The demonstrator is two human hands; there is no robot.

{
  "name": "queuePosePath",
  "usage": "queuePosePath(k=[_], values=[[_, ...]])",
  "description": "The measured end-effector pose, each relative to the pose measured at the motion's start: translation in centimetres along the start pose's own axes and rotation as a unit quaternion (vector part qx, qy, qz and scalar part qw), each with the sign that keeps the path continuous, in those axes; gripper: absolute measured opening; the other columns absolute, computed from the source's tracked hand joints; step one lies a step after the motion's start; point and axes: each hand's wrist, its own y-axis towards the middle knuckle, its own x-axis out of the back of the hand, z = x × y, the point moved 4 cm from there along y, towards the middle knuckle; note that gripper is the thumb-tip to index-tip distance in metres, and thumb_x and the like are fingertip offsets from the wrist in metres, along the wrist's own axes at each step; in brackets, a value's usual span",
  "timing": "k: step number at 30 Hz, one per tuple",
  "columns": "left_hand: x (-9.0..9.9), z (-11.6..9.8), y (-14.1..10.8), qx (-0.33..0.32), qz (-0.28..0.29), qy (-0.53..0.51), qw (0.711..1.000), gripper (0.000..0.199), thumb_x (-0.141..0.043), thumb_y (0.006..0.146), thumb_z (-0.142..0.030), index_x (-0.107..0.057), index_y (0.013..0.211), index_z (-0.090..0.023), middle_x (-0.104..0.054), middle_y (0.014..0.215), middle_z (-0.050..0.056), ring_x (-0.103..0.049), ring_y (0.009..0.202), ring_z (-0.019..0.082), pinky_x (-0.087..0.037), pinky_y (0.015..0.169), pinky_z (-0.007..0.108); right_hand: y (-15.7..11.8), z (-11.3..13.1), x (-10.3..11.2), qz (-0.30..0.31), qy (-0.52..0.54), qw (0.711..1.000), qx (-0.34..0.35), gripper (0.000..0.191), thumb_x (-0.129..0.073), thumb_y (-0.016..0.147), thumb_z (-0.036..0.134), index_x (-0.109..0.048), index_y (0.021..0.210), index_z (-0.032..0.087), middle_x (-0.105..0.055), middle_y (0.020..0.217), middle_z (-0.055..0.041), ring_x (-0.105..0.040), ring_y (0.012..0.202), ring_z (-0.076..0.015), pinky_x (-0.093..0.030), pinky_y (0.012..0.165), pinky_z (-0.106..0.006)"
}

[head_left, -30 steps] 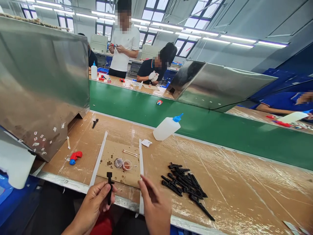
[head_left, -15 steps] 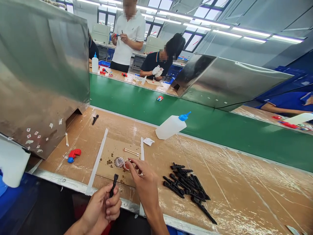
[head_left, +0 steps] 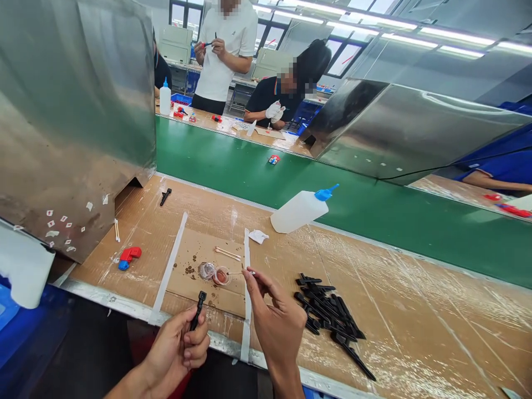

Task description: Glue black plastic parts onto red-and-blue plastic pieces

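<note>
My left hand (head_left: 178, 343) is closed around a small black plastic part (head_left: 199, 313), its squarish end pointing up. In my right hand (head_left: 277, 316), thumb and forefinger pinch a cotton swab (head_left: 238, 272). The swab's far end reaches over the rim of a small clear cup (head_left: 221, 276) with reddish-brown stuff inside; whether it touches the contents I cannot tell. A second small round container, silvery-looking (head_left: 206, 270), sits beside that cup on a spotted cardboard sheet (head_left: 187, 285). To the right of my right hand lies a pile of black plastic parts (head_left: 332, 310).
Two swabs (head_left: 227, 254) lie behind the cups, near a crumpled white tissue (head_left: 258, 236). A blue-capped bottle (head_left: 299, 212) leans near the green belt (head_left: 216, 149). A red-blue piece (head_left: 129, 257) lies left, below a metal panel (head_left: 83, 138). Co-workers sit and stand across the belt.
My right hand has drawn back to the right from the cup, so the swab and cup now show more. The left hand keeps its black part. The view has shifted slightly.
</note>
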Motion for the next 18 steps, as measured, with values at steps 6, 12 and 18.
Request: queuePosePath(k=[6,12,18], values=[[-0.1,0.1,0.1,-0.003,-0.001,0.006,1.000,0.025,-0.065,0.085,-0.037,-0.054,0.082,-0.014,-0.025,0.053,-0.010,-0.015,0.042,0.004,-0.013,0.040,0.017,-0.6,-1.3,0.4,-0.009,0.030,0.998,-0.054,0.022,-0.069,0.087,0.038,-0.076,0.092,0.018,-0.075,0.083,-0.0039,-0.067,0.068,-0.0158,-0.050,0.067,-0.025],[-0.3,0.1,0.2,-0.002,-0.006,0.008,1.000,0.028,-0.066,0.084,-0.038,-0.053,0.082,-0.014,-0.025,0.052,-0.011,-0.014,0.043,0.004,-0.013,0.040,0.017,-1.9,-1.6,0.8,-0.021,0.075,0.992,-0.101,0.023,-0.071,0.084,0.037,-0.076,0.094,0.017,-0.076,0.089,-0.0068,-0.069,0.073,-0.0183,-0.053,0.071,-0.027],[-0.2,0.2,0.2,-0.002,-0.017,0.025,1.000,0.027,-0.064,0.084,-0.039,-0.052,0.082,-0.015,-0.024,0.053,-0.011,-0.014,0.043,0.005,-0.012,0.041,0.018,-3.1,-0.7,0.9,-0.023,0.090,0.989,-0.114,0.023,-0.072,0.083,0.038,-0.076,0.091,0.017,-0.076,0.089,-0.0067,-0.069,0.074,-0.0188,-0.054,0.071,-0.027]])
